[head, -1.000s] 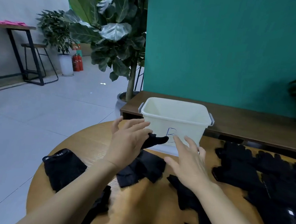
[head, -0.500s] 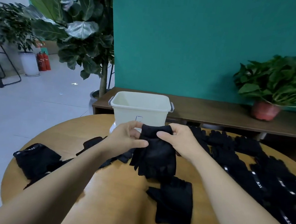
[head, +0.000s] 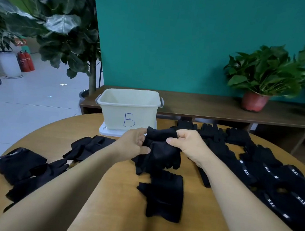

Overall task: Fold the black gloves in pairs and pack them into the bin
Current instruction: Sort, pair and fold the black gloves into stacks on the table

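A black glove (head: 160, 153) hangs above the round wooden table (head: 120, 205), held up by its cuff. My left hand (head: 133, 144) pinches the cuff's left side and my right hand (head: 188, 144) grips its right side. The cream bin (head: 130, 109), marked with a blue B, stands just behind the hands with nothing showing inside it. Another black glove (head: 164, 194) lies flat on the table below the held one. Several black gloves (head: 272, 173) are spread over the table's right side, and several more (head: 31, 169) lie on the left.
A low wooden bench (head: 214, 106) runs along the teal wall behind the table, with a potted plant (head: 259, 79) in a red pot on it. A large leafy plant (head: 63, 23) stands at the back left. Red fire extinguishers (head: 25, 61) stand on the floor.
A second ago both hands reached open toward gloves near the bin. They have since lifted one black glove by its cuff, and the view has swung right and down.
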`<state>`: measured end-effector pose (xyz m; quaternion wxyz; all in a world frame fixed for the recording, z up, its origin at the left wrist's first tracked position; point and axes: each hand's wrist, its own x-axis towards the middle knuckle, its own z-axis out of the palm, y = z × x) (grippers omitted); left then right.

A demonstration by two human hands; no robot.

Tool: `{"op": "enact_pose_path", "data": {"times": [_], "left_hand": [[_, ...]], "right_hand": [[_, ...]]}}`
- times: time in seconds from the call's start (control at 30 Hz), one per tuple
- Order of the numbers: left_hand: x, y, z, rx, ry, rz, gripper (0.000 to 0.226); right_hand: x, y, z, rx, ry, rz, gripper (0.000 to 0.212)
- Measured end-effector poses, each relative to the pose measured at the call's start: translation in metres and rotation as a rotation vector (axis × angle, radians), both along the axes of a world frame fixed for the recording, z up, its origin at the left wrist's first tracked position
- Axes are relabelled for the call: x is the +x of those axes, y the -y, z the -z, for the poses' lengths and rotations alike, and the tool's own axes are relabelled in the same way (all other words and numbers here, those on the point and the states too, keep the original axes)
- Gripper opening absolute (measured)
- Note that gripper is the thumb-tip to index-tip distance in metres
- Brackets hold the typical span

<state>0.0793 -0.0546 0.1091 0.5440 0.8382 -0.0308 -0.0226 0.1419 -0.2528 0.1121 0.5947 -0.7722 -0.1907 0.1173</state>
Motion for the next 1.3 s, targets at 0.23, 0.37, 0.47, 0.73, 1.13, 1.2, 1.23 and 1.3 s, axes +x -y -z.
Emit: {"op": "enact_pose_path", "data": {"times": [0.23, 0.37, 0.47, 0.73, 1.13, 1.2, 1.23, 1.3], "left_hand": [[0.034, 0.014, 0.019, 0.051, 0.038, -0.034, 0.052], [0.053, 0.018, 0.028, 0.145, 0.095, -0.012, 0.049], [0.063, 0.020, 0.032, 0.159, 0.149, -0.009, 0.047], [0.045, 0.016, 0.054, 0.224, 0.272, -0.072, 0.044], [-0.017, -0.002, 0.133, 0.775, 0.569, 0.150, 0.046], [-0.022, 0.000, 0.140, 0.814, 0.564, 0.162, 0.045], [-0.024, 0.000, 0.143, 0.820, 0.566, 0.162, 0.044], [-0.027, 0.001, 0.149, 0.800, 0.564, 0.154, 0.044]], "right_hand": [[0.033, 0.016, 0.026, -0.077, 0.010, 0.061, 0.051], [0.049, 0.026, 0.041, -0.110, 0.012, 0.085, 0.056], [0.046, 0.032, 0.034, -0.120, 0.050, 0.129, 0.026], [0.031, 0.043, 0.056, -0.159, 0.143, 0.033, 0.006], [-0.059, 0.054, 0.131, -0.599, 0.627, 0.017, 0.038], [-0.066, 0.054, 0.140, -0.637, 0.691, 0.030, 0.044], [-0.068, 0.054, 0.144, -0.645, 0.714, 0.041, 0.046], [-0.072, 0.052, 0.146, -0.659, 0.755, 0.048, 0.047]]}}
